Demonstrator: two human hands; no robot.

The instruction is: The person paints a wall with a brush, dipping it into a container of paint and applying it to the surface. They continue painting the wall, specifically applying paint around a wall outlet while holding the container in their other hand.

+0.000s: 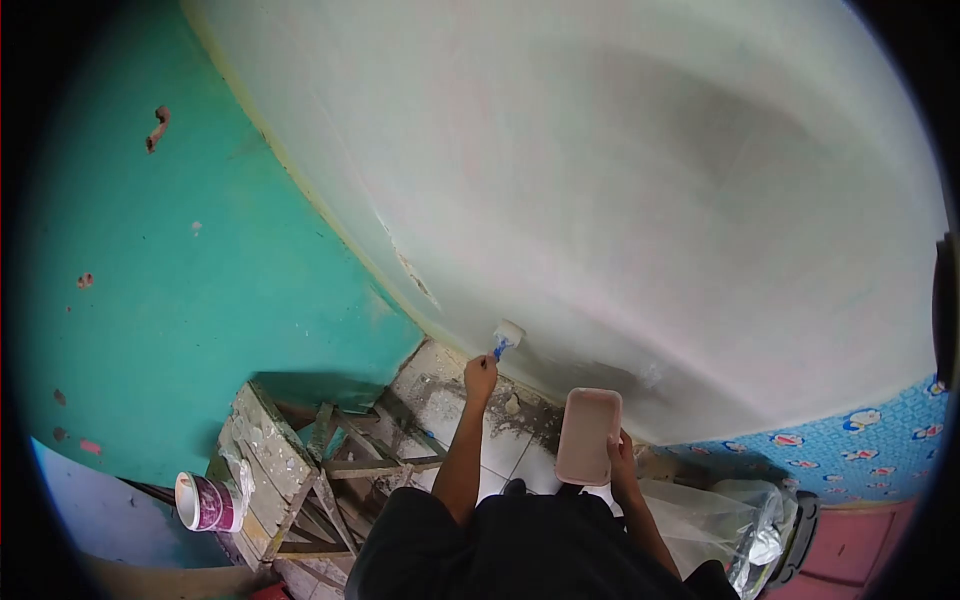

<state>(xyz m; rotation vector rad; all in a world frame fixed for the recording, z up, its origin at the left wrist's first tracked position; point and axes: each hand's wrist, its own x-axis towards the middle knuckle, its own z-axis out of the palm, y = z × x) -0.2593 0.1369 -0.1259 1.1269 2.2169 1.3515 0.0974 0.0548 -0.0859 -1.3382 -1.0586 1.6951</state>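
My left hand [481,379] is closed around the blue handle of a small paint roller [509,333]. Its white head is right at the lower part of the whitish wall [620,220], near the corner. On the other side, my right hand [622,460] grips the long edge of a shallow pinkish paint tray [588,437] at waist height. Pale liquid coats the tray's inside. A chipped, cracked strip [413,277] runs down the wall to the upper left of the roller.
A green wall [230,260] meets the whitish one at the left. Below it stands a paint-spattered wooden scaffold [265,450] with a purple-and-white bucket [212,503]. Debris lies on the tiled floor [503,447]. Clear plastic sheeting [700,515] covers things at the right, near blue patterned wallpaper [850,450].
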